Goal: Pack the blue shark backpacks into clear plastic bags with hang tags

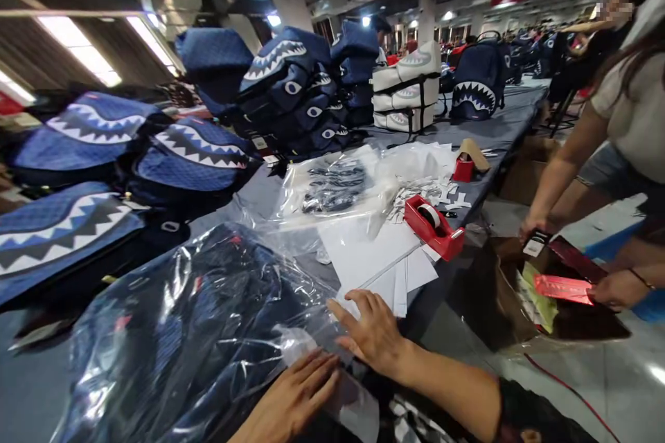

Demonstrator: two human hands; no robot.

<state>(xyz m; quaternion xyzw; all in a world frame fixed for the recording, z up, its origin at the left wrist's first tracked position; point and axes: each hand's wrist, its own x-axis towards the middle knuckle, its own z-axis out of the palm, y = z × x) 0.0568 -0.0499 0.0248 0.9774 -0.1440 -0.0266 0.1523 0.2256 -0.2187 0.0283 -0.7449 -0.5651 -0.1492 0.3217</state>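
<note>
A dark blue backpack inside a clear plastic bag (181, 339) lies on the grey table (499, 131) right in front of me. My left hand (296, 394) rests flat on the bag's open end, fingers stretched out. My right hand (371, 332) lies flat beside it, fingers spread, pressing the plastic near a stack of white paper sheets (374, 256). Neither hand holds anything.
A red tape dispenser (433, 225) stands on the sheets, a second one (465, 166) further back. Blue shark-mouth backpacks (192, 152) pile up left and behind. On the right another person's hands (610, 287) hold a red tag over a cardboard box (506, 304).
</note>
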